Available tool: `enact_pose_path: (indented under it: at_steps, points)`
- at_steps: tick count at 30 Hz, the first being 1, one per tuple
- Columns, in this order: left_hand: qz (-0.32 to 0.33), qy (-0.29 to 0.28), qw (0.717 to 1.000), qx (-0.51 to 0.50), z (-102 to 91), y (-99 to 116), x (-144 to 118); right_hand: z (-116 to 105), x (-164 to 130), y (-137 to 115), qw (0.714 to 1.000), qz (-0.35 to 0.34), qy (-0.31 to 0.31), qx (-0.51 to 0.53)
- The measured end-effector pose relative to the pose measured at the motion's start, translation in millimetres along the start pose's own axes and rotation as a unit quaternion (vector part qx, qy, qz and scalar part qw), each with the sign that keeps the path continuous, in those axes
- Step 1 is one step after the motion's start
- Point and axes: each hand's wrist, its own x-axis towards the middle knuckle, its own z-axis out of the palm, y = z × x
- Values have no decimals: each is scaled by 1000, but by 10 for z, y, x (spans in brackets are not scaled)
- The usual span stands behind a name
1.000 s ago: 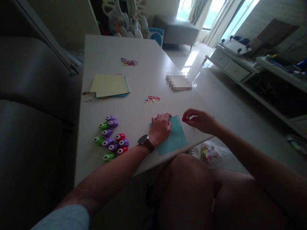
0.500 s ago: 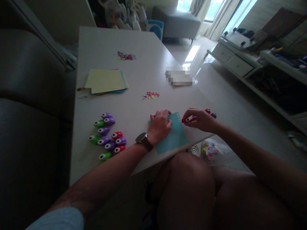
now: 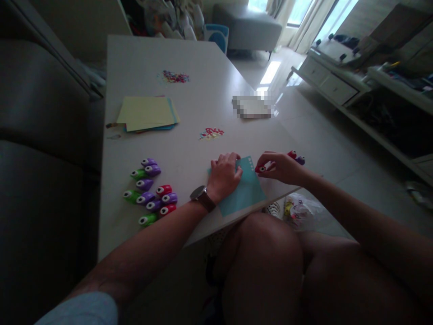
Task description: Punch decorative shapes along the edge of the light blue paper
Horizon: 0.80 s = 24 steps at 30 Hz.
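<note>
At the desk's (image 3: 189, 58) near edge, left hand (image 3: 225, 176) lies flat on the teal sheet (image 3: 245, 192), fingers spread. Right hand (image 3: 280, 168), just right of the sheet's far corner, pinches a red punch (image 3: 260, 169), apparently pointing leftward toward the paper.

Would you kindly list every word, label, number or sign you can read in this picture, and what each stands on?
None can be read.
Pixelated patch on the table: nothing legible.
Watch face: too small and dark.
Blue paper: only punched holes, no print.
</note>
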Motion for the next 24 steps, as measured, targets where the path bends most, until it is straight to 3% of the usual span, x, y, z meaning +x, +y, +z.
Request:
enact_pose_path:
  at_steps: [24]
  points:
    - [13, -11, 1000, 7, -22, 3, -4, 17, -2, 147, 998, 32, -35, -35]
